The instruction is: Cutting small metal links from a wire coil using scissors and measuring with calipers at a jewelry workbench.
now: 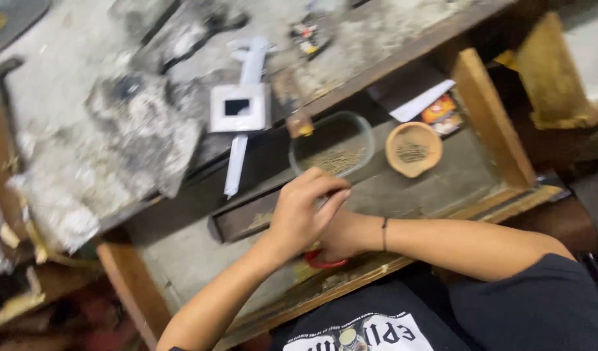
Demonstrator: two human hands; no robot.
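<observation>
I am working over the open wooden drawer (442, 195) below a dusty, grey-stained desk (84, 84). My left hand (302, 211) is curling its fingers (331, 185) together, pinched narrow over my right hand (338, 237), which is gripping a red-handled tool (322, 261) (mostly hidden, so I cannot tell what kind). Just beyond my hands a clear oval container (331, 146) of small brownish bits is sitting in the drawer, with a tan clay bowl (413, 148) to its right. Farther off, a white caliper (244, 107) is lying on the desk.
</observation>
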